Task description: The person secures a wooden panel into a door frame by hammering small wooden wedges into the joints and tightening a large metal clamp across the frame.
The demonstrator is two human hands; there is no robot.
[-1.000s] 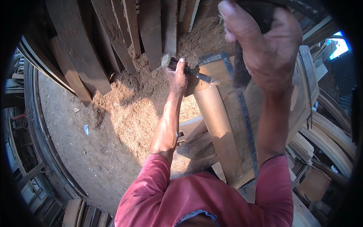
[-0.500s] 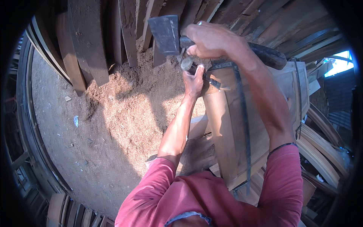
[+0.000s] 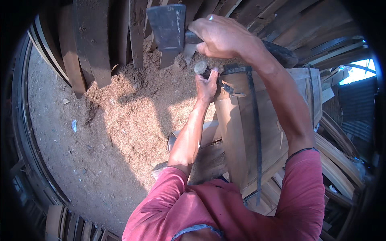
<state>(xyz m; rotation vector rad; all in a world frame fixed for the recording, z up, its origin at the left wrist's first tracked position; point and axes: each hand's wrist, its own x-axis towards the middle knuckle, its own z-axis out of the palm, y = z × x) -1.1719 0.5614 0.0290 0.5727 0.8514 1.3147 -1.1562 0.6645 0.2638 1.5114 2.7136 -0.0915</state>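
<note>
My right hand [image 3: 222, 37] is closed around the handle of a hatchet [image 3: 167, 29]. The broad dark head points to the left, and the dark handle passes beneath my right forearm. Below and just right of it, my left hand [image 3: 206, 87] grips a chisel [image 3: 200, 67] with its pale, worn butt end up. A gap separates the hatchet head from that butt. The chisel's dark blade end shows past my fingers at the far left corner of a wooden panel [image 3: 267, 100], near a small wooden peg [image 3: 239, 94]. Its very tip is hard to make out.
Dark clamp bars [image 3: 255, 116] cross the panel. Planks [image 3: 93, 40] lean in a row along the far side. Wood shavings [image 3: 132, 120] cover the ground to the left. Curved timber pieces [image 3: 335, 160] are stacked at right, and more boards [image 3: 56, 221] stand at lower left.
The hatchet in my right hand has risen up and to the left, away from the chisel's butt. My left hand keeps its hold on the chisel at the panel's corner.
</note>
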